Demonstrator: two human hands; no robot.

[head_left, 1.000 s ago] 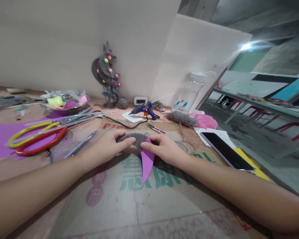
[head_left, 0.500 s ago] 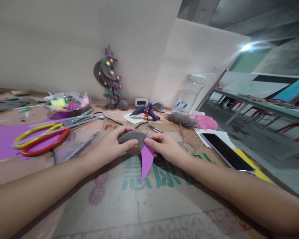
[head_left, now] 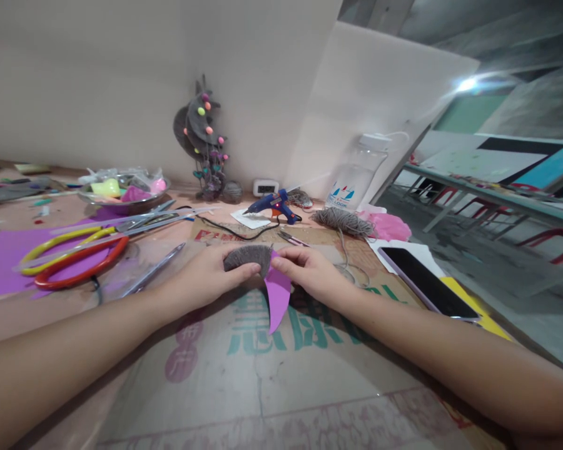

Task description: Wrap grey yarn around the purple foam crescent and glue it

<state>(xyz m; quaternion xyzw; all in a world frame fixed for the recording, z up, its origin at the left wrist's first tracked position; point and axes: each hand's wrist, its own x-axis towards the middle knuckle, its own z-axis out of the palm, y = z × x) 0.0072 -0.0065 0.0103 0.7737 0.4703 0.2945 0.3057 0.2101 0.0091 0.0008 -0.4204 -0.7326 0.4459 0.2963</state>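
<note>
A curved purple piece (head_left: 278, 295), partly wrapped in grey yarn (head_left: 249, 255), is held between both hands above the cardboard. My left hand (head_left: 220, 269) is closed on the wrapped end, its thumb across the front. My right hand (head_left: 304, 270) pinches the piece where the grey wrapping meets the bare purple part, whose pointed tip hangs down toward me. A ball of grey yarn (head_left: 342, 222) lies beyond my right hand, with a loose strand trailing from it. Behind my hands, a blue glue gun (head_left: 273, 205) rests near a white paper (head_left: 249, 219).
Scissors (head_left: 82, 265), a pen (head_left: 154, 272), purple sheets (head_left: 4, 262) and a bowl (head_left: 122, 201) are at the left. A decorated grey moon (head_left: 199, 134) leans on the wall. A bottle (head_left: 354, 172), pink plastic (head_left: 389, 227) and a phone (head_left: 426, 282) stand or lie right.
The view has shifted slightly. Both hands keep their hold on the piece, and its purple tip has swung slightly to the right and up.
</note>
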